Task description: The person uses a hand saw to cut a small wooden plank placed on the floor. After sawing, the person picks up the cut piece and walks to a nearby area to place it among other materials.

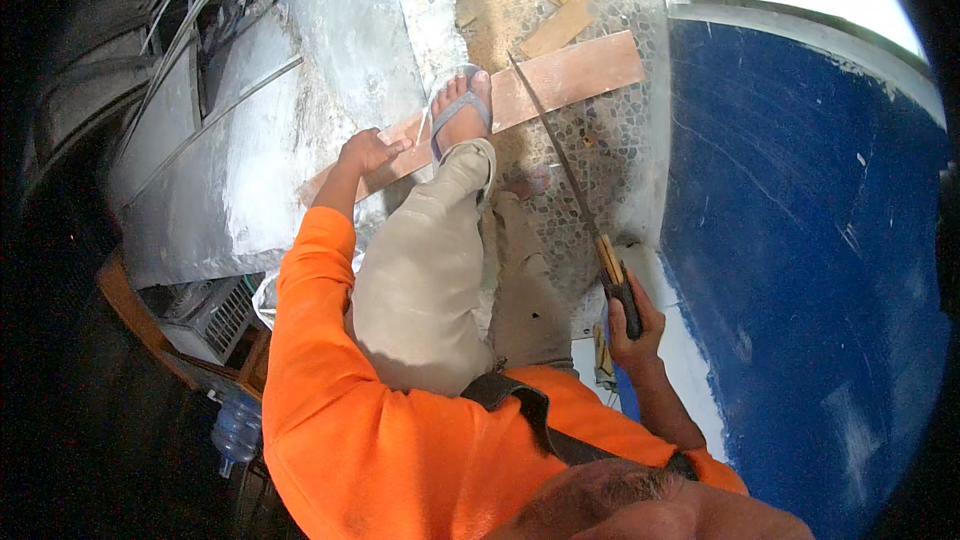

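Observation:
A long reddish wooden plank [570,75] lies across a grey concrete ledge [330,50] and the pebble floor [610,140]. My left hand [368,152] presses down on the plank's near end. My foot in a grey sandal [462,110] stands on the plank beside that hand. My right hand [632,318] grips the dark handle of a long thin saw [560,155], whose blade reaches up to the plank's edge.
Short wood offcuts [572,0] lie on the pebble floor beyond the plank. A blue wall [800,220] rises on the right. Metal parts and cables [180,30] sit at the far left, a plastic bottle [236,432] lower left.

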Demonstrator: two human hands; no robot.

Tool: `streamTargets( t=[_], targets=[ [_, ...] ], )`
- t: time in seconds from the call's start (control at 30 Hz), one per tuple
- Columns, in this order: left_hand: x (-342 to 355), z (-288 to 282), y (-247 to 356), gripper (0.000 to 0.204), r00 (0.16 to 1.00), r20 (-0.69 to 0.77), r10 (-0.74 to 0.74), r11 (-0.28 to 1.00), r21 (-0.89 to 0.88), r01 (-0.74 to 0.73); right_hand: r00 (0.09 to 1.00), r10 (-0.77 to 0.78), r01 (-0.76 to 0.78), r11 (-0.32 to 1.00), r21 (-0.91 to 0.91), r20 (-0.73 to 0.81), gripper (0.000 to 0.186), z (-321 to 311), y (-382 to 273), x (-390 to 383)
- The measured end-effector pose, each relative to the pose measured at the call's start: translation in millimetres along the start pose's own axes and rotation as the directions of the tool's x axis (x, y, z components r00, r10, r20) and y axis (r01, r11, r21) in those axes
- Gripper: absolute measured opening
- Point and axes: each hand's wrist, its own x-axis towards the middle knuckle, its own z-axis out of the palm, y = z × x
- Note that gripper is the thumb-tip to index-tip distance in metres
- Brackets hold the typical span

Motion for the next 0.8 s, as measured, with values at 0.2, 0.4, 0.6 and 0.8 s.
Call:
streamTargets(
  t=[0.2,0.4,0.6,0.8],
  targets=[
    [-7,-16,15,0.119,0.997,0.011,0.07,0.997,0.04,-0.071,0.976,-0.179,0.181,0.984,-0.001,-0.126,0.042,81,17,146],
    [28,12,-14,0.116,0.991,-0.116,0.067,0.997,0.044,-0.062,0.98,-0.156,0.168,0.981,0.093,-0.122,0.043,97,-8,181],
    [8,10,-7,0.107,0.993,-0.119,0.017,0.999,-0.034,-0.021,1.0,-0.017,0.017,0.999,-0.041,-0.002,0.05,5,-10,20],
    [15,5,-1,0.115,0.998,-0.041,0.041,0.999,-0.014,-0.042,0.997,-0.038,0.043,0.995,0.087,-0.063,0.047,79,3,151]
  ],
)
